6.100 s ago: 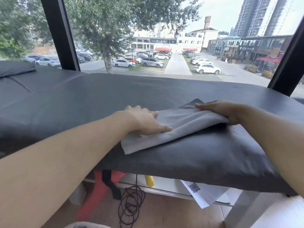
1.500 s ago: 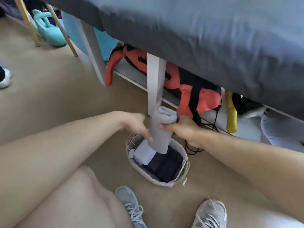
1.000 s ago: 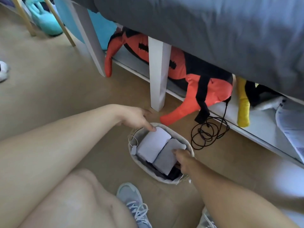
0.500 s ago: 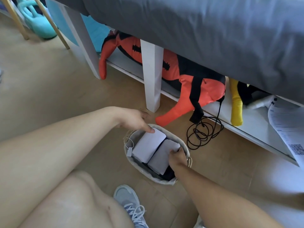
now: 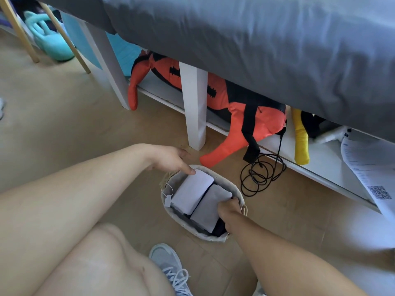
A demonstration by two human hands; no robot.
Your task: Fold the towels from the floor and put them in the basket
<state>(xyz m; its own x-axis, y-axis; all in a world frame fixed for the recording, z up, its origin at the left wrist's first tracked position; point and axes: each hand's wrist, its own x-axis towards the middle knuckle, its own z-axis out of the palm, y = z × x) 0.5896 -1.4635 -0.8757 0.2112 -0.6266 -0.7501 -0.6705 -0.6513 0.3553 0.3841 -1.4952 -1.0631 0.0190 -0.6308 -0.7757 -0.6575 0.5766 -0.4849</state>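
A small oval grey basket (image 5: 236, 190) stands on the wooden floor in front of my feet. Two folded towels lie side by side in it: a pale one (image 5: 191, 191) on the left and a grey one (image 5: 210, 207) on the right, over dark folded cloth. My left hand (image 5: 171, 159) hovers at the basket's far-left rim, fingers apart, one fingertip touching the pale towel. My right hand (image 5: 227, 208) reaches down into the basket's right side against the grey towel; its fingertips are hidden there.
A grey-covered bed (image 5: 256, 39) on white legs (image 5: 195, 107) rises just behind the basket. Under it lie an orange-and-black plush toy (image 5: 241, 120), a coiled black cable (image 5: 261, 174) and papers (image 5: 372, 174). My grey sneaker (image 5: 171, 268) is in front.
The grey towel went from the bed top down into the basket beside the pale one. Over the last half second my right hand has stayed pushed in at its right edge.
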